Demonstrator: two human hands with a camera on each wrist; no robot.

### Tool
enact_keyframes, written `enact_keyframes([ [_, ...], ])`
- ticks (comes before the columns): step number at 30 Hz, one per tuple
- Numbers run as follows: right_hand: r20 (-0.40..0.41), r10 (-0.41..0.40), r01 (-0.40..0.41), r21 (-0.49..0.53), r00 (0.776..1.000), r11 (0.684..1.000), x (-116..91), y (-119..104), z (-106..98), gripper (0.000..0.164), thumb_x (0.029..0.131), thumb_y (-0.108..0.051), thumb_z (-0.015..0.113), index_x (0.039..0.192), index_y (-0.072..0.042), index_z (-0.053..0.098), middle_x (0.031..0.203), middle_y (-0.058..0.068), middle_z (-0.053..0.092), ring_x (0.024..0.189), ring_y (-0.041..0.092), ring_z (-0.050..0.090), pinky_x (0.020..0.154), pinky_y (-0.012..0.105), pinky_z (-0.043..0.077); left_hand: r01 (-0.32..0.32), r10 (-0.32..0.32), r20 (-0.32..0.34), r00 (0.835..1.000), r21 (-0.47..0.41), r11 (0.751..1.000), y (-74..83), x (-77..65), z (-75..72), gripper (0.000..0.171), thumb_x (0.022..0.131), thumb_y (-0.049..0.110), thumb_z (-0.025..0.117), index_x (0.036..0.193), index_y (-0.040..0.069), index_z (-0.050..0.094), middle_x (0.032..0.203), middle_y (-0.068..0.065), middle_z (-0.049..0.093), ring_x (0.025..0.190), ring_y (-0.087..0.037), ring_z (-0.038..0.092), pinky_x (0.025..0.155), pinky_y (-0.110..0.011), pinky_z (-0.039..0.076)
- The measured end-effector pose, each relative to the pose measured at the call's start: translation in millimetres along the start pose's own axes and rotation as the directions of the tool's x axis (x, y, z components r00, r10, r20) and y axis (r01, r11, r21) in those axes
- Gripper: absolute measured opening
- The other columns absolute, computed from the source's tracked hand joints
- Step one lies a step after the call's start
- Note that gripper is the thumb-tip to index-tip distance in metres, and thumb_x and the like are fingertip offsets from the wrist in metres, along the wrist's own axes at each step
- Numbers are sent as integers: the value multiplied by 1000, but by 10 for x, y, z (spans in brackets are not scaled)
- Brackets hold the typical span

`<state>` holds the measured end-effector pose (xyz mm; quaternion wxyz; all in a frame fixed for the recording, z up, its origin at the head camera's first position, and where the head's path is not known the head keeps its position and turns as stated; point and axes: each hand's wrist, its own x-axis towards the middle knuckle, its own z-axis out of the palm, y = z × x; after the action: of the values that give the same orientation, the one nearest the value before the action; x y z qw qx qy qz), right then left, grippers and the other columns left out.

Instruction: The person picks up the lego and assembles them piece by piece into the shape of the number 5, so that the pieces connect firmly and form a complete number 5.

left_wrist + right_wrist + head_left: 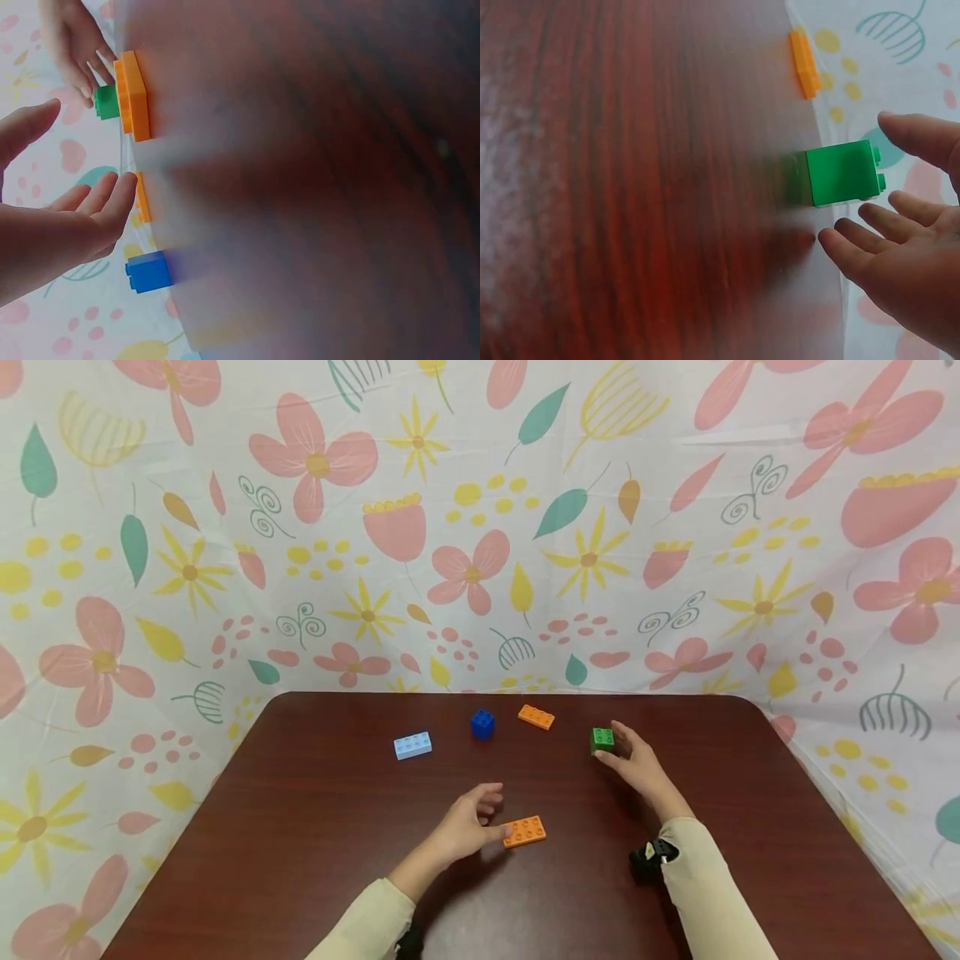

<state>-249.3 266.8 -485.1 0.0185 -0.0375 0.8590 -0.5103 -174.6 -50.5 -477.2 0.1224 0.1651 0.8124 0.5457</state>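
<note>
My left hand [459, 828] hovers at the left end of an orange toy brick [525, 832] near the middle of the table. Its thumb and fingers are apart, and in the left wrist view the orange brick [133, 96] stands beyond them, ungripped. On the right, my right hand [639, 767] is beside a green toy brick [602, 740] with studs on top. The right wrist view shows the thumb and fingers spread around the green brick [844, 173], with gaps on both sides. Both bricks sit on the table.
Toward the back of the dark wooden table [315, 827] lie a light blue brick [413, 745], a dark blue brick [482, 723] and a second orange brick [536, 717]. A flower-patterned cloth [465, 635] hangs behind the table's far edge.
</note>
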Motion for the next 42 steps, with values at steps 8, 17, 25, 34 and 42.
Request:
enact_keyframes([
  [8,-9,28,-28,20,1000,999,49,19,-2,65,97,-8,56,151,2,20,150,29,27,134,46,30,103,58,33,38,-37,20,999,-30,999,-9,17,33,60,77,-5,75,132,-6,50,119,-21,58,102,-34,54,86,-43,49],
  [17,-47,50,-49,31,998,998,78,31,15,57,97,-4,54,148,4,28,146,30,33,132,46,34,101,55,38,63,-63,23,998,-5,998,-13,38,83,57,74,-9,76,126,-5,55,111,-17,61,97,-29,55,81,-37,50],
  [25,-76,72,-68,57,995,996,90,44,34,55,97,-5,55,147,2,30,143,30,37,130,44,38,100,53,40,42,-43,15,999,80,996,-35,72,109,54,69,-8,79,119,-5,59,102,-12,62,91,-25,56,77,-29,48],
  [34,-111,89,-84,47,990,995,81,57,63,51,97,-7,56,143,2,37,139,29,42,127,42,43,93,43,46,28,-30,8,1000,187,982,-60,101,117,44,66,-5,83,106,-1,66,90,-5,56,81,-17,52,71,-23,45],
  [42,-125,100,-93,65,987,994,76,63,62,50,97,-7,57,143,0,38,139,27,43,128,40,43,95,44,44,31,-30,-10,1000,219,975,-72,110,116,34,66,-7,81,96,2,69,86,-3,54,79,-17,52,69,-23,44],
])
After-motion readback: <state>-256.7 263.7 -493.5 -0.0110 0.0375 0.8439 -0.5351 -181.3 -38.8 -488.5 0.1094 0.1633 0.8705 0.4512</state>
